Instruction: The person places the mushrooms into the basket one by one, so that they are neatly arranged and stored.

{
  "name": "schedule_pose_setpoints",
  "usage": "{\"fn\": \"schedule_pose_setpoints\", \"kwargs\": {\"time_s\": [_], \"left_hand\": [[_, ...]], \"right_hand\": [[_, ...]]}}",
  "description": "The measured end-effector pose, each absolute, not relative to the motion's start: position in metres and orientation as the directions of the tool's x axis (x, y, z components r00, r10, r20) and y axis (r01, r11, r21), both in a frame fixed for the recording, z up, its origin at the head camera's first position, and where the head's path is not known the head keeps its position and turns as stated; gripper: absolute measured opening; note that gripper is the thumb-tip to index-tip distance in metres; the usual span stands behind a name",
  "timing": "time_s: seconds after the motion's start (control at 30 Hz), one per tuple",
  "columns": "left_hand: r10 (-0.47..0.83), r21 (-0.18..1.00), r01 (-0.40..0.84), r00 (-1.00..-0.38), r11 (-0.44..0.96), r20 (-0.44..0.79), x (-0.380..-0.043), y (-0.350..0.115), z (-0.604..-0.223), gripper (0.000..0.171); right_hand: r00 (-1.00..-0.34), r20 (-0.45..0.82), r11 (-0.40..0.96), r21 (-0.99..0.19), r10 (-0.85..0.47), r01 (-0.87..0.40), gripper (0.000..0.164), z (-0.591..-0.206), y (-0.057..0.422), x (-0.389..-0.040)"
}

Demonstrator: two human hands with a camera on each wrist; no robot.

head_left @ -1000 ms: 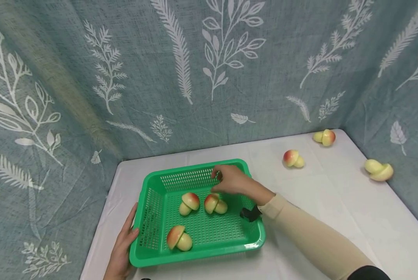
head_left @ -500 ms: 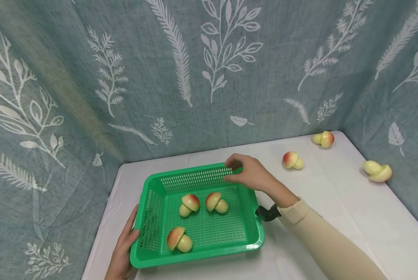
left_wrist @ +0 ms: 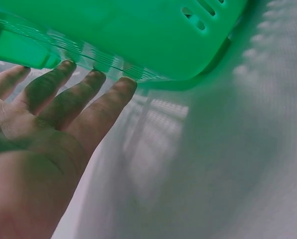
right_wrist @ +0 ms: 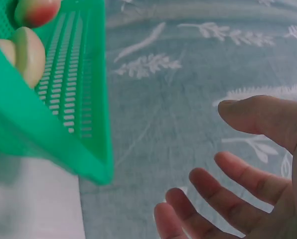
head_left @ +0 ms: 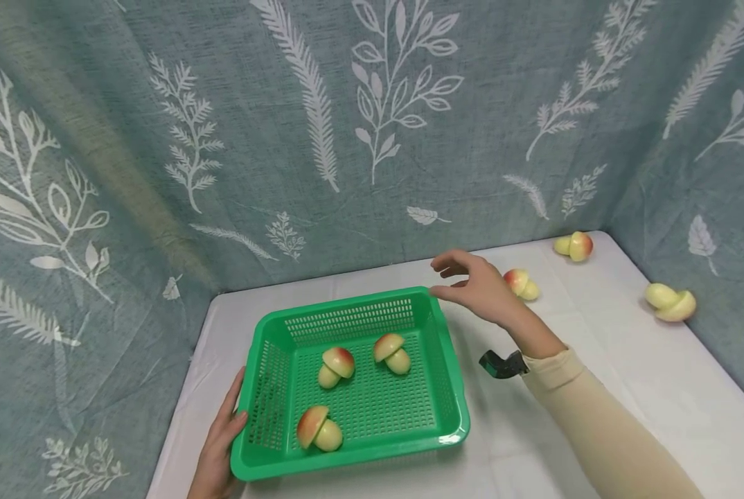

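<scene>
While a grey-green fabric point(head_left: 253, 159) printed with white leaves and sprigs rises behind and along both sides, a table point(head_left: 627, 367) with a white covering stretches out below it. The green basket point(head_left: 347, 461), rectangular and slotted, stands upright on the left part of this table, set slightly askew. A beige sleeve point(head_left: 603, 423) reaches in from the lower right and covers the right forearm.

Of the two hands, the left hand point(head_left: 217, 447) is at the basket's left side, its thumb by the rim; the left wrist view shows its fingers extended, with fingertips against the outside of the basket rather than wrapped round it. The right hand point(head_left: 479, 287) hovers by the basket's back right corner, released, fingers loosely bent and parted from the thumb, holding nothing.

Three red-and-yellow mushrooms lie inside the basket: a front mushroom point(head_left: 319, 429) toward the near left, a middle mushroom point(head_left: 337, 367) farther back, and a right-hand mushroom point(head_left: 393, 353) beside that one. Three more rest on the table: a pale yellow mushroom point(head_left: 670, 303) at the right edge, a corner mushroom point(head_left: 574, 246) near the back right corner, and a partly hidden mushroom point(head_left: 523, 284) behind the right hand. A small dark device point(head_left: 503, 364) sits at the right wrist.
</scene>
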State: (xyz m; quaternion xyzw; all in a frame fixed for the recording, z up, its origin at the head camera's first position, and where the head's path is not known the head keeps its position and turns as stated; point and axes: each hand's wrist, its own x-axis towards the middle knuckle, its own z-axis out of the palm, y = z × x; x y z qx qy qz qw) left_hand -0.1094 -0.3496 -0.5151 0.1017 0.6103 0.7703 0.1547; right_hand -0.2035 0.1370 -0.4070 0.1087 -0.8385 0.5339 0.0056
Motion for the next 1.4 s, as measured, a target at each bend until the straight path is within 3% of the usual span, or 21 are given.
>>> {"fn": "schedule_pose_setpoints", "kwargs": {"time_s": [0.73, 1.4], "left_hand": [[0.367, 0.975, -0.096, -0.930, -0.199, -0.017, -0.110, -0.351, -0.518, 0.063], [0.361, 0.972, -0.138, -0.931, -0.191, -0.061, -0.110, -0.350, -0.517, 0.064]], "right_hand": [[-0.995, 0.073, 0.455, -0.885, -0.068, -0.096, 0.051, -0.399, 0.198, -0.201], [-0.997, 0.065, 0.478, -0.877, 0.037, -0.040, 0.059, -0.423, 0.247, -0.191]]}}
